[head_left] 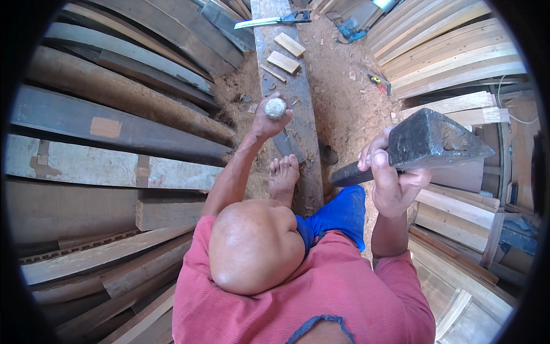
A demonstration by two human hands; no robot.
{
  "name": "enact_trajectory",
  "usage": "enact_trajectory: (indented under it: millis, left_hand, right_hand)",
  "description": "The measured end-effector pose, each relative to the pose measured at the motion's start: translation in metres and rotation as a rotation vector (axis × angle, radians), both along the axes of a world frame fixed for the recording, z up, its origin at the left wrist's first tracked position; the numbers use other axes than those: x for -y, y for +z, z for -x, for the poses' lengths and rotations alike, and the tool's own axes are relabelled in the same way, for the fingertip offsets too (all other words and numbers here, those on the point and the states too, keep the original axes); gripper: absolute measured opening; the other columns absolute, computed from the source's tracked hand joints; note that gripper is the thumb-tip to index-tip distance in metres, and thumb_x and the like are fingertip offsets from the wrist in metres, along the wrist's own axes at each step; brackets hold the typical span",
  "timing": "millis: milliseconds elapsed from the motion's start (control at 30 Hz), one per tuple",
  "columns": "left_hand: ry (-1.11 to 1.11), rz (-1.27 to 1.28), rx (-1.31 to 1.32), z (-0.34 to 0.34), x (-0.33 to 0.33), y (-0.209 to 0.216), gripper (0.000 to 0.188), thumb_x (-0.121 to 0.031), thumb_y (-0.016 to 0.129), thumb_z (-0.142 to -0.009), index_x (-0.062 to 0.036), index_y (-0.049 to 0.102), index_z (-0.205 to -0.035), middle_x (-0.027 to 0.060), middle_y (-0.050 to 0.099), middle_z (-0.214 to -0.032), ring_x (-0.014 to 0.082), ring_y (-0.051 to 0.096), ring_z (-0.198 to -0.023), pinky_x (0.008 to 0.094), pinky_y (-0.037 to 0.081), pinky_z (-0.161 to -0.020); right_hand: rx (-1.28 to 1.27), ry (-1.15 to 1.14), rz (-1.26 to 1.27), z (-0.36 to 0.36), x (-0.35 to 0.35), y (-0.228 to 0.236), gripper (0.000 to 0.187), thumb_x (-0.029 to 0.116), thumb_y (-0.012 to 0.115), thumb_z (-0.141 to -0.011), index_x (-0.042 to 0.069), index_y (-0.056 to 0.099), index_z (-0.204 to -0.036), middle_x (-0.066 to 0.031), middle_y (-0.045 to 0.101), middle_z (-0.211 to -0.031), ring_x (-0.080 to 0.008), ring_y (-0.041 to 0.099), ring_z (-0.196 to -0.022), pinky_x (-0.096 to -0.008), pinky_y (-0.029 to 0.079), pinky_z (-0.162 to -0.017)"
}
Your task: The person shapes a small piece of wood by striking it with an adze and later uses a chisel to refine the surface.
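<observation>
Left hand [267, 124] is closed around a pale, round-topped handle [275, 108], butt end facing up at the camera. Handle sits inside the fist, over the plank bench [302, 114], ahead of the body; its lower end is hidden below the hand, can't tell if it touches the wood. Right hand [395, 184] grips a black mallet [432, 140], raised off to the right, fingers and thumb wrapped round it close under the head. Mallet head is above the right hand, wedge-like, narrow end pointing right; the handle slants down-left toward the bench. Mallet and pale handle are well apart, the right side of the bench showing between them.

Farther along the bench, beyond the left hand: thin wood strip [273, 74] nearest, then two small light wood blocks [283, 62] side by side, then a handsaw [272, 20] lying crosswise. Bare foot [283, 175] is just behind the left hand, at the bench's left edge. Tape measure [378, 83] lies right of the bench, on shavings-covered ground [349, 109]. Boards [63, 155] are stacked on both sides.
</observation>
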State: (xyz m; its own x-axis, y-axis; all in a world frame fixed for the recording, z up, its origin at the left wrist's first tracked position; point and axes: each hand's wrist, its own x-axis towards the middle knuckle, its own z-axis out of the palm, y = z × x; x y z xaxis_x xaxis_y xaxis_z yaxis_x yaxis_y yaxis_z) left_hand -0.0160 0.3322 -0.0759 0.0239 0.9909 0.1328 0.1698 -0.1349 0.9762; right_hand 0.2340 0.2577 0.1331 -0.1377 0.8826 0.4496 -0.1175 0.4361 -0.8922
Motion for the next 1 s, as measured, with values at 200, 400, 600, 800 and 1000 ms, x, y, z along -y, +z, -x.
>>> enact_trajectory:
  millis: [200,400,600,800,1000]
  left_hand:
    - [-0.257,-0.164,-0.069,-0.017,0.022,0.007,0.013,-0.005,0.067,-0.076,-0.0040,0.056,-0.083,0.0043,0.057,-0.072,0.0116,0.054,-0.067,0.0294,0.048,-0.063]
    - [-0.017,-0.088,-0.080,-0.008,0.018,0.001,0.015,-0.004,0.067,-0.075,-0.0042,0.056,-0.085,0.0052,0.057,-0.073,0.0111,0.054,-0.067,0.0283,0.048,-0.063]
    - [-0.126,-0.107,-0.081,-0.011,0.026,0.009,0.015,-0.005,0.067,-0.076,-0.0046,0.055,-0.085,0.0036,0.054,-0.073,0.0097,0.050,-0.068,0.0276,0.046,-0.063]
    - [-0.119,-0.094,-0.044,-0.007,0.023,-0.004,0.017,-0.006,0.068,-0.076,-0.0044,0.055,-0.086,0.0029,0.052,-0.073,0.0098,0.050,-0.069,0.0284,0.046,-0.062]
    - [-0.153,-0.254,-0.101,-0.005,0.017,-0.008,0.027,-0.007,0.069,-0.076,-0.0029,0.062,-0.102,0.0082,0.064,-0.085,0.0119,0.058,-0.076,0.0294,0.050,-0.069]
  right_hand:
    - [0.012,-0.007,0.003,0.003,-0.002,0.008,0.031,-0.001,0.055,-0.089,-0.008,0.050,-0.119,-0.0099,0.054,-0.073,-0.0163,0.053,-0.062,-0.0330,0.049,-0.058]
    - [-0.053,-0.051,-0.052,0.010,-0.008,0.018,0.032,0.001,0.056,-0.089,-0.008,0.049,-0.120,-0.0100,0.054,-0.071,-0.0167,0.053,-0.061,-0.0332,0.049,-0.058]
    - [-0.208,-0.094,-0.182,0.016,-0.023,0.036,0.034,0.004,0.055,-0.091,-0.007,0.048,-0.123,-0.0098,0.054,-0.074,-0.0179,0.054,-0.063,-0.0363,0.050,-0.059]
    - [-0.297,-0.224,-0.277,0.036,-0.037,0.061,0.037,0.026,0.055,-0.098,-0.002,0.050,-0.122,-0.0098,0.057,-0.081,-0.0209,0.057,-0.071,-0.0402,0.050,-0.071]
    - [1.477,0.210,-0.174,0.043,-0.069,-0.075,0.025,0.023,0.061,-0.085,-0.002,0.063,-0.085,-0.0156,0.068,-0.074,-0.0306,0.067,-0.064,-0.0419,0.053,-0.061]
